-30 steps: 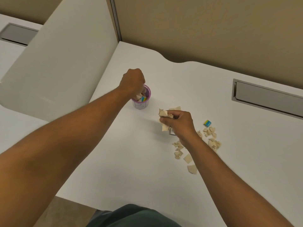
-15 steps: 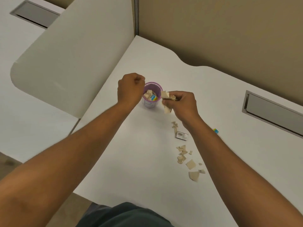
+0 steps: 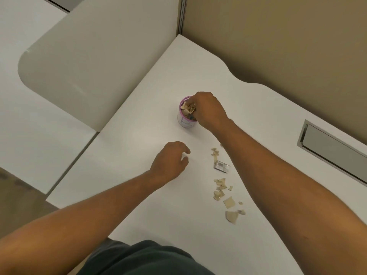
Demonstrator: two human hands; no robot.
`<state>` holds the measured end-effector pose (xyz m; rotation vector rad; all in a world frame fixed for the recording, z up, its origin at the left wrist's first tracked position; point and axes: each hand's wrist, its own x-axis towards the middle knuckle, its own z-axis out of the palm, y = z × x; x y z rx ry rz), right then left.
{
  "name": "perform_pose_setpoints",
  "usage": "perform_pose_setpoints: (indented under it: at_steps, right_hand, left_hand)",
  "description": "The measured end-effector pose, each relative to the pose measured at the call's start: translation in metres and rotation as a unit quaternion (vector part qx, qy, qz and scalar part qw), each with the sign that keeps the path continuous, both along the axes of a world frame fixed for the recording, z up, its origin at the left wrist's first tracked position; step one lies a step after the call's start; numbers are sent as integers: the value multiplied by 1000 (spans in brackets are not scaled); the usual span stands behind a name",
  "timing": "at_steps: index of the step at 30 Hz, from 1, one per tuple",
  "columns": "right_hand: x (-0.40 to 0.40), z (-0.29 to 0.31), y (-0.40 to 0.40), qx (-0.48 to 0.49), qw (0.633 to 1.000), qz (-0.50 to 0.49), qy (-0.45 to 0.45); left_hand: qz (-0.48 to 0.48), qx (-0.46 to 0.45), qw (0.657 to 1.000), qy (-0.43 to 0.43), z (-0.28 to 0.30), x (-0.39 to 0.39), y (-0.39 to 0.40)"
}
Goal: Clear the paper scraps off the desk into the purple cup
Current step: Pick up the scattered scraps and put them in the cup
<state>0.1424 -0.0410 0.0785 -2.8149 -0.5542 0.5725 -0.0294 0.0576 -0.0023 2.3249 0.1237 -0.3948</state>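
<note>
The purple cup [image 3: 184, 121] stands upright on the white desk [image 3: 139, 139], filled with tan paper scraps. My right hand [image 3: 209, 111] is over the cup's mouth, fingers closed on a bunch of paper scraps [image 3: 189, 109] pushed into the top. My left hand [image 3: 170, 161] hovers low over the desk in front of the cup, fingers loosely curled and holding nothing. More tan scraps [image 3: 224, 191] lie loose on the desk to the right of my left hand, partly hidden by my right forearm.
A small silver rectangular object [image 3: 222, 166] lies among the scraps. A metal cable slot [image 3: 333, 151] is set in the desk at the right. A white divider panel [image 3: 95, 56] rises at the left, a tan partition wall [image 3: 278, 36] behind.
My right hand has carried its scraps from beside the cup to over its mouth. My left hand has left the cup and moved back toward me, fingers loosened.
</note>
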Motion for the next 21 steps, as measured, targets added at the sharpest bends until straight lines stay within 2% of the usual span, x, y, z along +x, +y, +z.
perform_pose_setpoints:
  at_steps: [7,12,14,18,21]
  right_hand:
    - [-1,12,-12,71,997,-39,-10]
    - [-6,21,-53,152,979,-129,-46]
    - [-22,15,-84,169,969,-176,-49]
    - [-63,-30,-146,88,972,-220,-4]
    - [-82,-68,-169,-4,972,-223,74]
  left_hand:
    - [-39,23,999,4,-5,4,7]
    - [-97,53,994,3,-13,2,4]
    - [-141,113,984,0,-19,2,2]
    - [-194,272,941,55,-42,-9,-1]
    - [-205,289,930,97,-56,-15,1]
